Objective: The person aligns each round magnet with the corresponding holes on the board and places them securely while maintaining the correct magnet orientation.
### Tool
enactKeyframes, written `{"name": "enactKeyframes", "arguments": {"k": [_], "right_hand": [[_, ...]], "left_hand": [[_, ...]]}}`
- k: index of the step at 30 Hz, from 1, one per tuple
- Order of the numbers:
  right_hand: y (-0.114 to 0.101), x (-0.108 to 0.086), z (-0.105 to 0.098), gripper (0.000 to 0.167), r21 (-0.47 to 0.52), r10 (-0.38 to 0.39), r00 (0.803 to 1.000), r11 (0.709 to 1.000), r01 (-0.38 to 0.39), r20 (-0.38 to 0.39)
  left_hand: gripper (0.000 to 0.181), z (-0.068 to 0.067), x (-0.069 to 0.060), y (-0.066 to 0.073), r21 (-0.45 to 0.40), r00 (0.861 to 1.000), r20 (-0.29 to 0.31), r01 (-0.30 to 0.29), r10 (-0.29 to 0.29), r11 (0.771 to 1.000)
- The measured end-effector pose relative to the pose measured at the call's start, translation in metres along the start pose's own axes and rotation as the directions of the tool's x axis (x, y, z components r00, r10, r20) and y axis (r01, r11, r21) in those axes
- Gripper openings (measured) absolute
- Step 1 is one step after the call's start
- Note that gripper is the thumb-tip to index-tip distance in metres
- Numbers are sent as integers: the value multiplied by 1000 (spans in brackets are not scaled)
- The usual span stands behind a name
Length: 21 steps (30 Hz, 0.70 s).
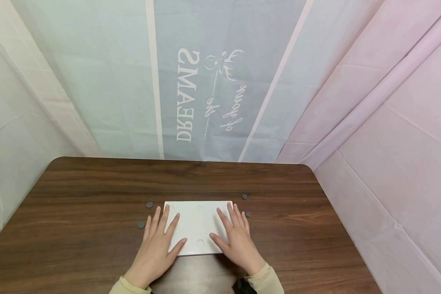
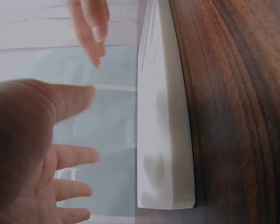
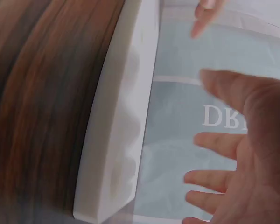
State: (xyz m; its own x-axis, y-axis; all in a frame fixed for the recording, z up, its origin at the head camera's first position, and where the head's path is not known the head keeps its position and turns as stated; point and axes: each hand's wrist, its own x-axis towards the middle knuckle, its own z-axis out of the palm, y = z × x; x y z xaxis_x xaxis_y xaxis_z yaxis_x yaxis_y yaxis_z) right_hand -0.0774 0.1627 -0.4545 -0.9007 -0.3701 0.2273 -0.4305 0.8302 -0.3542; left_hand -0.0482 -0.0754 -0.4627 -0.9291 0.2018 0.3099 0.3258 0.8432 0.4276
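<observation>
A white rectangular block (image 1: 200,222) with shallow round recesses lies flat on the brown table. Over its left side is my left hand (image 1: 156,241), fingers spread and straight; over its right side is my right hand (image 1: 237,239), held the same way. Both wrist views show a gap between the fingers and the top of the block (image 2: 154,116), so neither hand touches it. Two dark grey discs (image 1: 149,204) lie to the left of the block, and two similar discs (image 1: 244,197) lie to its right. The hands hide the block's side recesses in part.
The wooden table (image 1: 95,192) has rounded far corners. Behind it hangs a pale blue-green curtain (image 1: 125,81) with white lettering, and pale cloth walls (image 1: 400,163) stand on both sides. A black item (image 1: 243,286) shows by the right sleeve.
</observation>
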Motion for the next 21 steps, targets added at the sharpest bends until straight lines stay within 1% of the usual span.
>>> {"name": "enactKeyframes", "arguments": {"k": [3, 8, 10, 13, 18, 21], "right_hand": [[1, -2, 1, 56, 21, -7, 1000, 1000, 7, -13], [3, -5, -1, 46, 66, 27, 999, 997, -29, 22], [4, -5, -3, 43, 75, 42, 999, 996, -44, 33], [6, -7, -4, 39, 76, 51, 998, 996, -54, 41], [9, -9, -4, 37, 71, 37, 999, 997, -40, 31], [10, -11, -3, 36, 72, 25, 1000, 997, -26, 15]], "left_hand": [[55, -1, -2, 0, -18, 1000, 4, 15, -15, 1000], [52, -1, -5, -2, -19, 1000, 16, 17, -17, 1000], [54, -1, -7, -3, -16, 999, 28, 16, -16, 1000], [59, -1, -9, -2, -21, 998, 52, 33, -32, 999], [68, -1, -11, -2, -38, 992, 94, 83, -79, 996], [70, 0, -12, -3, -47, 988, 114, 106, -100, 993]]}}
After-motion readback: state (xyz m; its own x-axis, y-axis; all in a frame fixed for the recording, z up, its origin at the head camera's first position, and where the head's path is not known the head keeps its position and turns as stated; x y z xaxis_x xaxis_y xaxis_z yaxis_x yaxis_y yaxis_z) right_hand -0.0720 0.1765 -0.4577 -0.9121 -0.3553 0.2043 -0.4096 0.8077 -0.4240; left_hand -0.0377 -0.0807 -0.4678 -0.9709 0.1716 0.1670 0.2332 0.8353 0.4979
